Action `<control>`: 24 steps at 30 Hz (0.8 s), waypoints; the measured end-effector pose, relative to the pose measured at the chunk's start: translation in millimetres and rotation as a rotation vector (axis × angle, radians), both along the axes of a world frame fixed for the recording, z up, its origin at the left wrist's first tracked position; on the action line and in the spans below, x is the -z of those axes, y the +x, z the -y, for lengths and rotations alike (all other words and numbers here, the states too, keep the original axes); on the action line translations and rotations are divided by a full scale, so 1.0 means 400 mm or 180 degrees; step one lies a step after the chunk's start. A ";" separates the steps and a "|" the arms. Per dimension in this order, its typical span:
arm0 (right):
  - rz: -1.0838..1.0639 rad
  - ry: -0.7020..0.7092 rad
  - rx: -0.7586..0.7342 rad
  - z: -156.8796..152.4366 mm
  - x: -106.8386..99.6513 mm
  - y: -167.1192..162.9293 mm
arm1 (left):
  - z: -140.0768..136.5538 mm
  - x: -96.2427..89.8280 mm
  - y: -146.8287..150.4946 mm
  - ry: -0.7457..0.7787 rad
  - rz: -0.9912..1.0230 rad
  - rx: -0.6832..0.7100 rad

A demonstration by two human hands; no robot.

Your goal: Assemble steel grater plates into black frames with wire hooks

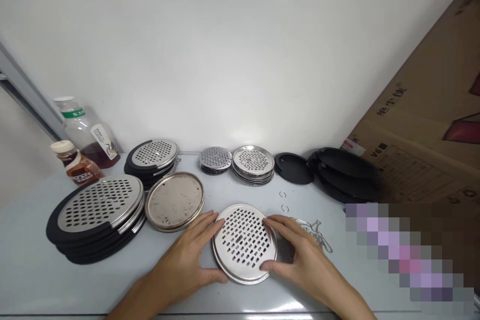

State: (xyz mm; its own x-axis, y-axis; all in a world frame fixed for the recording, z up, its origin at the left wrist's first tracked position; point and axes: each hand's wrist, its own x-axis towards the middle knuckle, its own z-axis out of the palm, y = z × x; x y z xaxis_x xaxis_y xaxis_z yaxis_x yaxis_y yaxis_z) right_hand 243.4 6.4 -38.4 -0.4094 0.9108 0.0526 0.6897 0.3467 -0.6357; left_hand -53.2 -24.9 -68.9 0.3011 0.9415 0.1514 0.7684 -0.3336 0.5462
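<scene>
A round silver metal lid with rows of slots [245,240] lies near the front middle of the table, seated on a round metal piece whose rim shows beneath it. My left hand [187,252] grips its left edge, thumb at the lower rim and fingers at the upper left. On the opposite side my right hand [300,247] holds the edge, fingertips on the upper right and thumb on the lower right of the lid. Just beyond my right hand lie thin bent wire pieces [317,235], partly hidden by it. Left of the lid sit stacked shallow metal trays [174,200].
Stacks of slotted lids in black holders stand at left [99,205] and back left [153,155]. Along the wall are small grater-like discs [215,157], slotted metal lids [254,161] and black dishes [294,168]. Two bottles [77,162] [92,135] stand left; a cardboard box [420,150] leans right.
</scene>
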 end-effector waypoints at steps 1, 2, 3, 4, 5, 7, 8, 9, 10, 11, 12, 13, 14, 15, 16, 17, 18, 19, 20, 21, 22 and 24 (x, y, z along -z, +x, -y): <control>0.0035 -0.0024 -0.0013 0.002 0.004 0.003 | 0.000 0.001 -0.001 -0.0029 -0.0004 -0.0005; 0.0063 -0.0046 -0.0031 0.003 0.009 0.006 | 0.000 0.000 -0.001 -0.0055 -0.0003 -0.0015; 0.0082 -0.0063 -0.0062 0.004 0.013 0.008 | 0.001 -0.003 0.000 -0.0075 0.0003 -0.0024; 0.0085 -0.0069 -0.0103 0.004 0.016 0.008 | 0.001 -0.006 0.001 -0.0084 0.0014 -0.0023; 0.0076 -0.0066 -0.0148 0.004 0.018 0.008 | 0.002 -0.011 0.002 -0.0082 0.0023 -0.0006; 0.0047 -0.0050 -0.0210 0.004 0.018 0.006 | 0.002 -0.019 0.006 -0.0042 0.0020 0.0058; 0.0041 -0.0041 -0.0224 0.004 0.017 0.004 | 0.001 -0.023 0.008 -0.0016 -0.0002 0.0106; 0.0039 -0.0032 -0.0229 0.005 0.015 0.003 | 0.001 -0.026 0.009 0.0007 -0.0035 0.0152; 0.0040 -0.0023 -0.0238 0.005 0.013 0.002 | 0.000 -0.028 0.011 0.0025 -0.0073 0.0190; 0.0041 -0.0009 -0.0249 0.006 0.011 0.001 | -0.001 -0.029 0.012 0.0037 -0.0107 0.0215; 0.0039 0.0009 -0.0262 0.007 0.008 0.000 | -0.002 -0.029 0.013 0.0039 -0.0133 0.0231; 0.0034 0.0024 -0.0280 0.007 0.007 0.000 | -0.003 -0.028 0.013 0.0035 -0.0151 0.0239; 0.0025 0.0037 -0.0295 0.008 0.006 -0.001 | -0.004 -0.028 0.014 0.0028 -0.0162 0.0236; 0.0014 0.0046 -0.0303 0.008 0.005 -0.001 | -0.004 -0.027 0.014 0.0013 -0.0167 0.0234; 0.0006 0.0053 -0.0305 0.008 0.005 -0.002 | -0.004 -0.027 0.014 -0.0002 -0.0166 0.0234; 0.0002 0.0061 -0.0307 0.008 0.005 -0.002 | -0.003 -0.027 0.014 -0.0016 -0.0163 0.0235; 0.0006 0.0065 -0.0315 0.007 0.006 -0.003 | -0.002 -0.028 0.015 -0.0031 -0.0158 0.0238; 0.0018 0.0071 -0.0325 0.007 0.007 -0.003 | -0.001 -0.030 0.015 -0.0045 -0.0150 0.0240; 0.0034 0.0077 -0.0332 0.007 0.007 -0.004 | 0.001 -0.032 0.016 -0.0061 -0.0141 0.0239; 0.0052 0.0078 -0.0340 0.007 0.008 -0.004 | 0.002 -0.034 0.017 -0.0078 -0.0135 0.0238; 0.0065 0.0075 -0.0341 0.008 0.009 -0.004 | 0.004 -0.036 0.018 -0.0096 -0.0132 0.0230; 0.0086 0.0056 -0.0317 0.009 0.012 -0.005 | 0.005 -0.041 0.020 -0.0135 -0.0123 0.0200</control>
State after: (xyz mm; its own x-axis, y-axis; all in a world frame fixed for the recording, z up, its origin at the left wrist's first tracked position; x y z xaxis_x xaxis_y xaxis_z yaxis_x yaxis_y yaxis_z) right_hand 241.6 3.0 -43.0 -0.4993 0.8646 0.0560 0.6680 0.4254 -0.6105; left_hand -45.3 -27.0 -52.5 0.3645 0.9259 0.0989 0.7674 -0.3589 0.5313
